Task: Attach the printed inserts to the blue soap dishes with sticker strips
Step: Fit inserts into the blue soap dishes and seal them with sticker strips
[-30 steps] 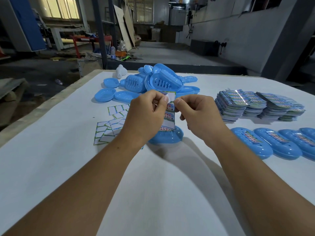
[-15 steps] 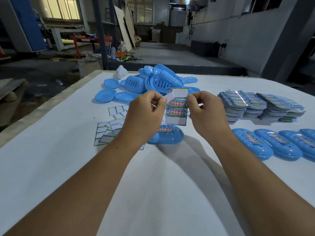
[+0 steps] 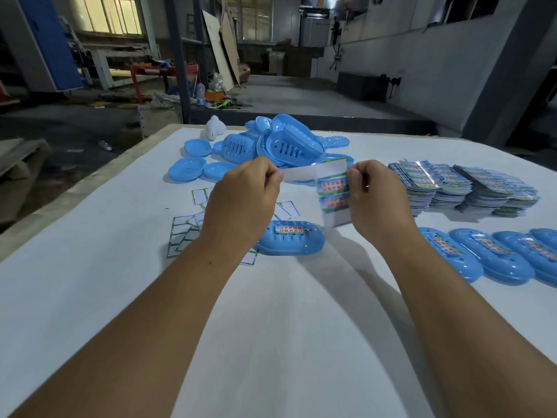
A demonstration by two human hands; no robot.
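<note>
We peel a sticker strip above a blue soap dish at the centre of the frame.

Our left hand (image 3: 241, 203) pinches the peeled strip (image 3: 304, 172), while our right hand (image 3: 376, 200) grips the sticker sheet (image 3: 333, 194) it comes from. Just below them the soap dish (image 3: 291, 241) lies on the white table (image 3: 271, 342) with a printed insert (image 3: 291, 229) on it. Loose dishes (image 3: 280, 143) are heaped at upper centre, insert stacks (image 3: 464, 188) lie at right, and finished dishes (image 3: 494, 257) sit below them.

Both forearms reach fwd, bare, roughly parallel. Left hand (image 3: 241, 203) & right hand (image 3: 376, 197) raised level w/ each other (knuckles toward camera), a bit apart. Fingers curled on both, thumbs pressed vs forefingers in a pinch.
</note>
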